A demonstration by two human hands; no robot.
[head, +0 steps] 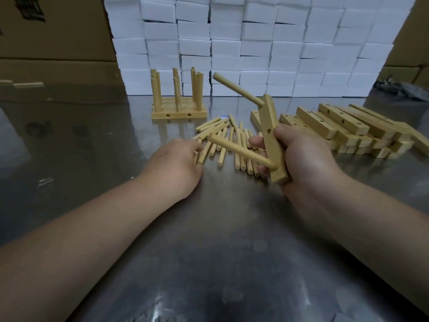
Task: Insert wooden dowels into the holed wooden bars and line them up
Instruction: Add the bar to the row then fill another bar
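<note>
- Right hand, at centre right of the frame, has its fingers curled round the lower half of a holed bar. It holds the bar nearly upright, off the surface.
- Two dowels sit in that bar and point left: the upper dowel near its top end and the lower dowel near its bottom end. The middle hole between them is open.
- Left hand lies palm down at the centre of the frame, fingertips at the left edge of the loose dowels. The fingers are blurred, so I cannot tell whether they pinch one.
- These loose dowels lie fanned on the surface between the two hands, and the lower dowel's free tip hangs above them.
- Above centre stands a finished group: bars flat and side by side, their dowels upright, well apart from both hands.
- At the right, a stack of holed bars lies just behind the right hand and runs to the right edge of the frame.
- White boxes wall off the far edge of the surface. Cardboard boxes flank them at upper left, and a grey cloth lies at upper right.
- Shiny metal shows across the whole lower half of the frame, under both forearms, and along the left side.
</note>
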